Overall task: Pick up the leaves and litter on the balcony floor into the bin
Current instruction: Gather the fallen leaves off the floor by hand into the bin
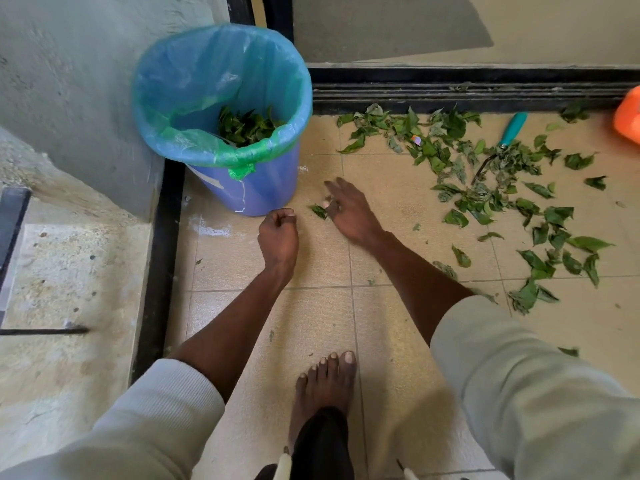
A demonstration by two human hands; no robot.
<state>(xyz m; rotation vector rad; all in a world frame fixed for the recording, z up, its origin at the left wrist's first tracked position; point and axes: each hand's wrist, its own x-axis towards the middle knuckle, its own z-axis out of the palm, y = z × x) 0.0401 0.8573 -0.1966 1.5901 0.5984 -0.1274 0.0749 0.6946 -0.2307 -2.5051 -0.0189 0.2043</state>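
A blue bin (263, 188) with a blue-green liner stands by the wall corner, with green leaves (246, 126) inside. Many loose leaves (485, 199) lie scattered over the tiles to the right, and a small colourful wrapper (416, 139) lies among them. My right hand (349, 216) is low over the floor just right of the bin. Its thumb and a curled finger pinch a small leaf (318, 211) while the other fingers stay spread. My left hand (278, 237) hovers in front of the bin, curled into a fist with nothing visible in it.
A teal-handled tool (513, 129) lies among the leaves near the black sliding-door track (450, 93). An orange object (628, 116) sits at the right edge. My bare foot (325, 386) stands on the tiles. A rough concrete ledge (69, 289) rises on the left.
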